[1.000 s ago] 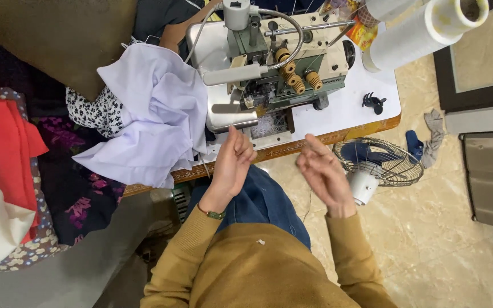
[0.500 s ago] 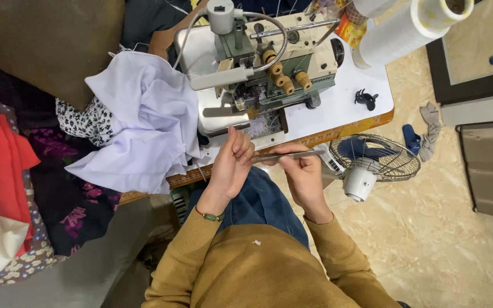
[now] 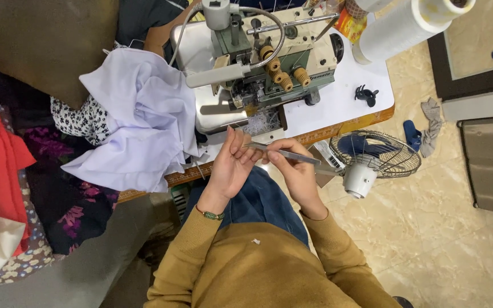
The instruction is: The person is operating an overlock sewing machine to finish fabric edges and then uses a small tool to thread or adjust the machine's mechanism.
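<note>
A pair of slim metal tweezers lies almost level between the two hands, just in front of the near edge of the counter. The right hand pinches the tweezers along their middle, fingers curled over the shaft, with the blunt end sticking out to the right toward the small wire-caged fan. The pointed end reaches left to the left hand, whose fingers stand half spread and slightly bent, palm turned toward the right hand; the tips of the tweezers sit at the fingertips, and whether they touch the skin cannot be told. A green bracelet circles the left wrist.

Both hands hover above blue-jeaned knees, close together. Just beyond them on the counter stands the overlock sewing machine, with a heap of pale lilac cloth spilling off the counter to its left. A black hair clip lies on the white top to the machine's right, well apart from the hands.
</note>
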